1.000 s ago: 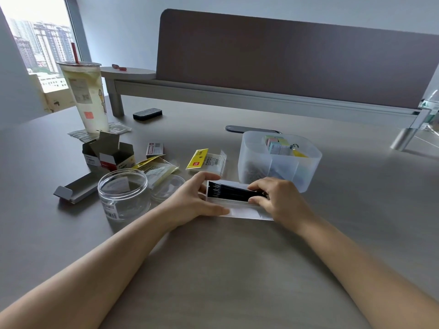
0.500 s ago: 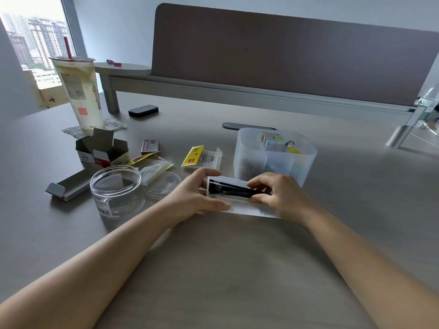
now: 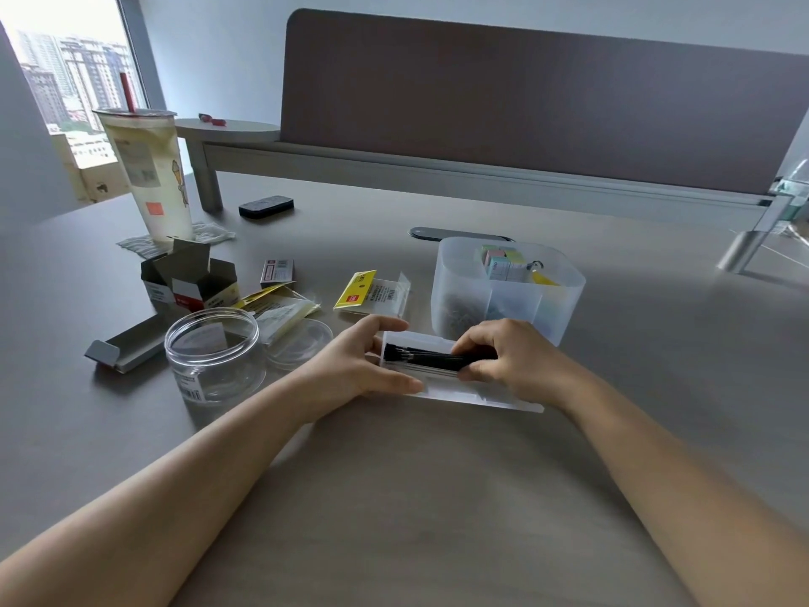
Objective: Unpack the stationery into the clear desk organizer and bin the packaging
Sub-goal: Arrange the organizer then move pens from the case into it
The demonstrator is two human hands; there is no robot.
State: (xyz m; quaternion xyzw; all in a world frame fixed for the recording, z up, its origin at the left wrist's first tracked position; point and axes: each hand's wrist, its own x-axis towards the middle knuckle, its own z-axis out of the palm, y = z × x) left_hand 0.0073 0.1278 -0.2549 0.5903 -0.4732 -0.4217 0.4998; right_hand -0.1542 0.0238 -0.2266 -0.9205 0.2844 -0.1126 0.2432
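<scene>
**A:** Near the middle of the grey worktop, what lies between the two hands?

**B:** A flat white paper-and-plastic packet, and in it a bundle of thin black sticks, maybe pen refills; I cannot tell for sure. The long axis of the bundle runs from 9 o'clock to 3 o'clock, across the person.

**A:** Which hand is on the bundle?

**B:** The right hand. Its fingers are curled and pinch the 3 o'clock end of the black sticks. The left hand is at the 9 o'clock end. It is half open, like a letter C: the thumb lies along the near edge of the packet, the forefinger reaches over the far edge, so it holds the packet steady on the worktop.

**A:** And where must the sticks go?

**B:** Into the clear plastic desk organizer with compartments. It stands just behind the packet, at about 12 to 1 o'clock from the right hand, so this hand is the nearer one. Small coloured boxes already stand in a far compartment.

**A:** So the next move?

**B:** I think the right hand should draw the bundle out toward 3 o'clock while the left keeps the packet down, then lift it up and forward. The sticks are loose and thin, so some could slip out.
</scene>
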